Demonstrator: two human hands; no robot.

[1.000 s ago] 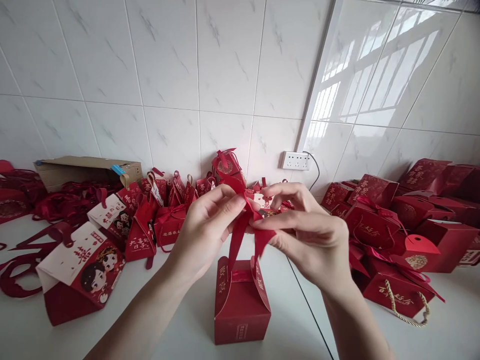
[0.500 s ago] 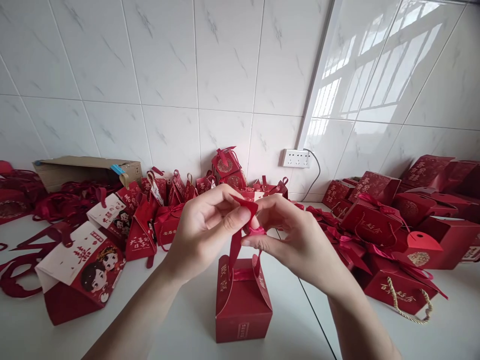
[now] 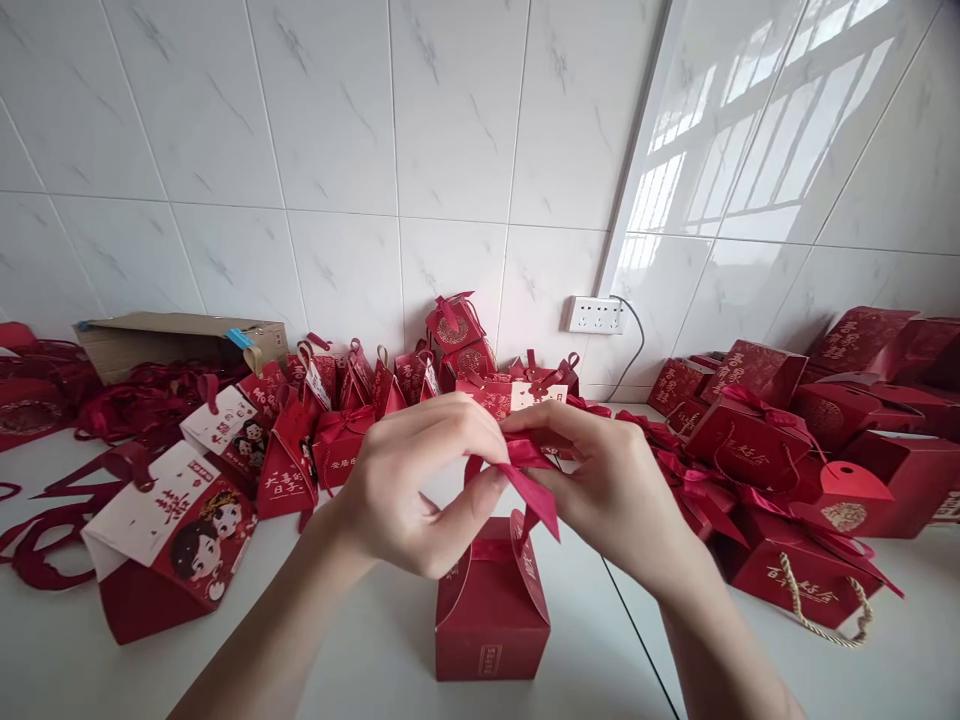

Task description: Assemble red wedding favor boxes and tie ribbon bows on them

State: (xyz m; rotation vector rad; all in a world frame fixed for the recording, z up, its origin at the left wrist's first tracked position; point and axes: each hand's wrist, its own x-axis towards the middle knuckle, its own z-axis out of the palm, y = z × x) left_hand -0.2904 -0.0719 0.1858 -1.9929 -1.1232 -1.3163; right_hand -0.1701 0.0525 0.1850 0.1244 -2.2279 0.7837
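Observation:
A small dark red gift box (image 3: 493,625) stands upright on the white table, its curved side flaps raised. Above it, a red satin ribbon (image 3: 534,487) is bunched between my hands, with one tail hanging toward the box's flaps. My left hand (image 3: 427,480) pinches the ribbon between thumb and fingers. Close beside it, my right hand (image 3: 611,490) also has its thumb and fingers closed on the ribbon. The ribbon's crossing is partly covered by my fingertips, so I cannot tell whether a knot is formed.
On the left are a white-and-red box with cartoon figures (image 3: 169,540), loose ribbons (image 3: 45,545) and a cardboard box (image 3: 180,335). Red gift boxes (image 3: 750,440) crowd the right, one with a gold rope handle (image 3: 825,625). A power strip (image 3: 596,315) is on the tiled wall.
My left hand has turned over, knuckles now higher. A ribbon end that pointed up between my fingers now hangs forward, down to the right. The box stays in place.

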